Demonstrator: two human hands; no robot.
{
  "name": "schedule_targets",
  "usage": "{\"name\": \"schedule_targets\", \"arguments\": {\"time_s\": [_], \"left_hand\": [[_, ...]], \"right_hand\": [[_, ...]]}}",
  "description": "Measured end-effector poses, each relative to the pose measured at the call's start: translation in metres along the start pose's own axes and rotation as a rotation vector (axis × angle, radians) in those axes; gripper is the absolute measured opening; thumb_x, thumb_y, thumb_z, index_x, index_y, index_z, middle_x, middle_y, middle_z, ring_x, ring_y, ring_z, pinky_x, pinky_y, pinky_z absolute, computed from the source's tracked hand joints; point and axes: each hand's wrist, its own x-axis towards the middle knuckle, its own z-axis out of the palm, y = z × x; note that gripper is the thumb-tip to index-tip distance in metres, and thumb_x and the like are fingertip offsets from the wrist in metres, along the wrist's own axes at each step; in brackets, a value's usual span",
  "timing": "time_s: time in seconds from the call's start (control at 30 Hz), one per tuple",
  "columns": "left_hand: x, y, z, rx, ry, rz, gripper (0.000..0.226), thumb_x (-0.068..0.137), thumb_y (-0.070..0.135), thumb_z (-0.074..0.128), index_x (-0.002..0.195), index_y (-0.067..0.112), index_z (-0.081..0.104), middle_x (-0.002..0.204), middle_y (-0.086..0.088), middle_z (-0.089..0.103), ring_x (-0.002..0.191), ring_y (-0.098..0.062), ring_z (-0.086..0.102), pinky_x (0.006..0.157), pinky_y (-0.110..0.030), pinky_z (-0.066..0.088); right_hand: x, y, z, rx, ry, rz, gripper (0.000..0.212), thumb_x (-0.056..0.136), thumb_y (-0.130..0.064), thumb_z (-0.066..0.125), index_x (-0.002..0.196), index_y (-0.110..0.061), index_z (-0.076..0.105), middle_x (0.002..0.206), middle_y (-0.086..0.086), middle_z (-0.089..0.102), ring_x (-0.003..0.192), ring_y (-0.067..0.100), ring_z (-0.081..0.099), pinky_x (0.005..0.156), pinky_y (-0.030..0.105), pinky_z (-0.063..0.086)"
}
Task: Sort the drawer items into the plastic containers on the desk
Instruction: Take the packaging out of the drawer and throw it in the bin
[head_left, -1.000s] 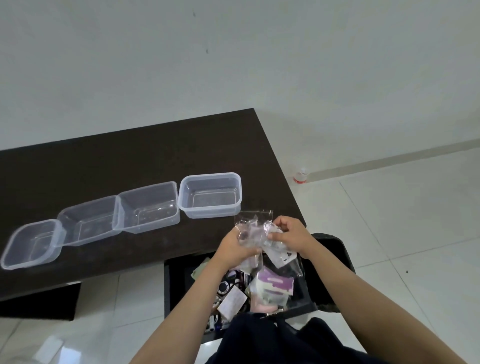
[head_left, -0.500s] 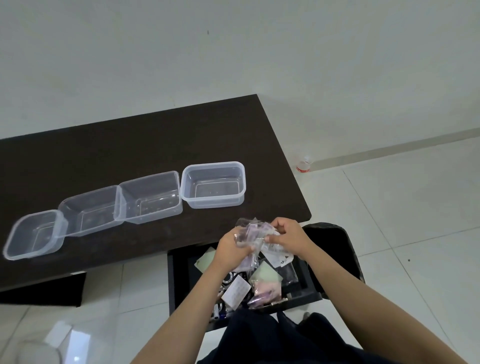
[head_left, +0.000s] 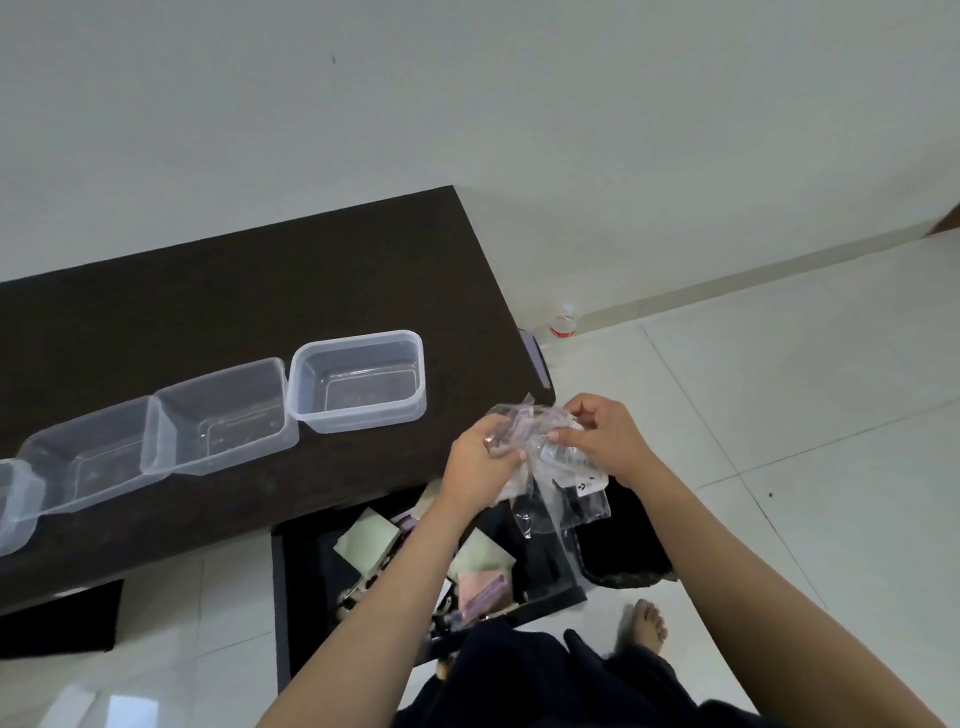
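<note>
2 hands (head_left: 540, 457) gripping plastic packets (head_left: 545, 441), above drawer (head_left: 291, 597)

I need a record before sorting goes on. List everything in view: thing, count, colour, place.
plastic containers: four, clear, in a row on the desk; leftmost cut off by the frame
desk: one, dark brown, against the wall
drawer: one, black, open below the desk edge
sticky notes: several, pale green, in the drawer
small bags: a bunch, clear, held over the drawer
bottle: one, clear with red label, floor by the wall
left hand: grips the bags
right hand: pinches the bags
</note>
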Motion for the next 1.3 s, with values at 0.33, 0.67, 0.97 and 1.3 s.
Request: {"name": "schedule_targets", "arguments": {"time_s": [0.33, 0.67, 0.97, 1.3], "left_hand": [[0.032, 0.025, 0.139, -0.036, -0.042, -0.095, 0.038, 0.084, 0.005, 0.065, 0.120, 0.014, 0.059, 0.124, 0.004, 0.061, 0.117, -0.003, 0.055, 0.096, -0.019, 0.047], [0.059, 0.022, 0.227, 0.063, 0.116, -0.284, 0.024, 0.086, 0.011, 0.064, 0.109, 0.017, 0.060, 0.093, 0.008, 0.061, 0.088, -0.010, 0.056, 0.074, -0.019, 0.041], [0.094, -0.032, 0.266, 0.135, 0.099, -0.474, 0.012, 0.085, 0.017, 0.061, 0.093, 0.026, 0.062, 0.094, 0.000, 0.062, 0.082, -0.015, 0.058, 0.060, -0.017, 0.040], [0.138, -0.144, 0.312, 0.137, 0.100, -0.733, 0.035, 0.078, 0.013, 0.068, 0.110, 0.019, 0.055, 0.104, 0.001, 0.059, 0.068, -0.007, 0.052, 0.053, -0.018, 0.038]], "right_hand": [[0.003, 0.054, -0.128, 0.034, 0.021, 0.120, 0.017, 0.072, 0.000, 0.078, 0.079, -0.001, 0.062, 0.051, -0.016, 0.058, 0.045, -0.005, 0.044, 0.050, 0.008, 0.034], [0.041, 0.131, -0.181, -0.057, -0.050, 0.232, 0.019, 0.073, 0.001, 0.076, 0.073, -0.008, 0.060, 0.058, -0.002, 0.049, 0.041, -0.003, 0.038, 0.047, 0.008, 0.031], [0.057, 0.196, -0.171, -0.056, 0.014, 0.432, 0.026, 0.075, 0.005, 0.071, 0.067, -0.014, 0.055, 0.056, -0.006, 0.049, 0.040, -0.004, 0.044, 0.046, 0.006, 0.034], [0.074, 0.334, -0.132, -0.076, 0.128, 0.657, 0.024, 0.076, -0.014, 0.075, 0.066, -0.020, 0.054, 0.058, -0.004, 0.054, 0.052, 0.012, 0.048, 0.053, 0.025, 0.041]]}}
